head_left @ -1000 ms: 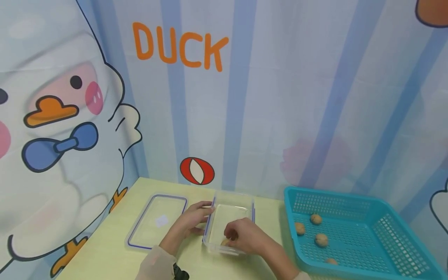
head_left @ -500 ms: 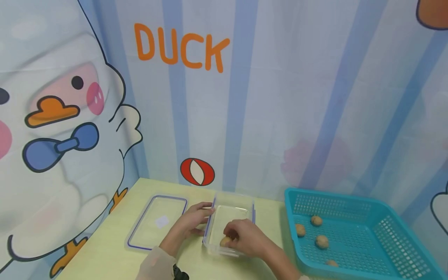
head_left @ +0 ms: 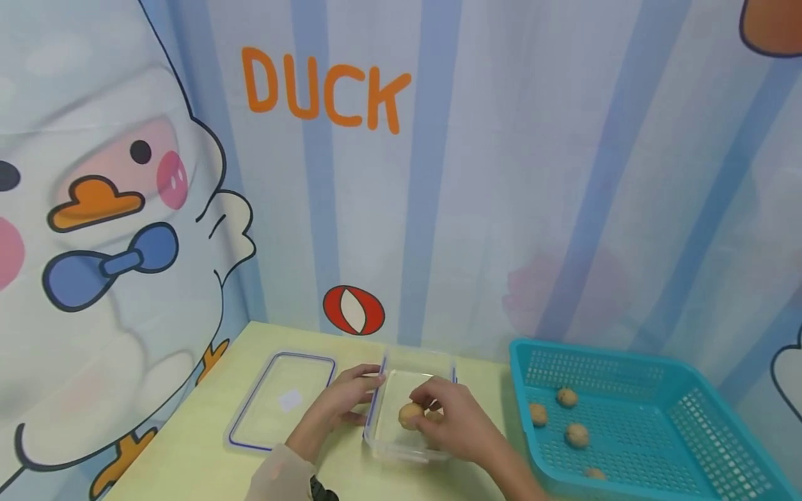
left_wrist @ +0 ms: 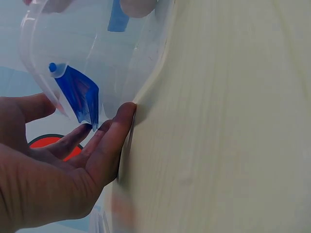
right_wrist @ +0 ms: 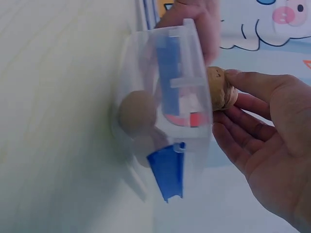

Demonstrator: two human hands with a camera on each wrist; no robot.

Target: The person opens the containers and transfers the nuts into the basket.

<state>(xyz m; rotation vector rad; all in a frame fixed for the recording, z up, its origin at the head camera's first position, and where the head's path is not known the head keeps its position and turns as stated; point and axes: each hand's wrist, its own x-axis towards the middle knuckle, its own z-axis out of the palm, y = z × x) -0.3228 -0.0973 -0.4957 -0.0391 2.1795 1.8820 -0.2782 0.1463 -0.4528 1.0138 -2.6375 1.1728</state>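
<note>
A clear plastic box [head_left: 401, 451] with blue side clips [right_wrist: 167, 172] stands without its lid at the middle of the table. At the left wall of the box my left hand [head_left: 344, 396] steadies it, fingers fairly straight against the side and near the rim. My right hand [head_left: 460, 421] pinches a walnut [head_left: 411, 415] between thumb and fingertips, above the box. In the right wrist view that walnut [right_wrist: 221, 90] shows at the rim level. Through the cloudy wall, a walnut [right_wrist: 137, 114] lies inside on the bottom, with another round shape partly behind it.
The clear lid [head_left: 290, 400] with a blue seal lies flat left of the box. To the right, a turquoise basket [head_left: 626, 346] holds several walnuts [head_left: 577, 435]. A printed curtain [head_left: 476, 174] hangs behind the table [head_left: 188, 431].
My right hand has risen from the near end of the box, lifting the walnut from low inside it. My left hand stays at the box's left wall.
</note>
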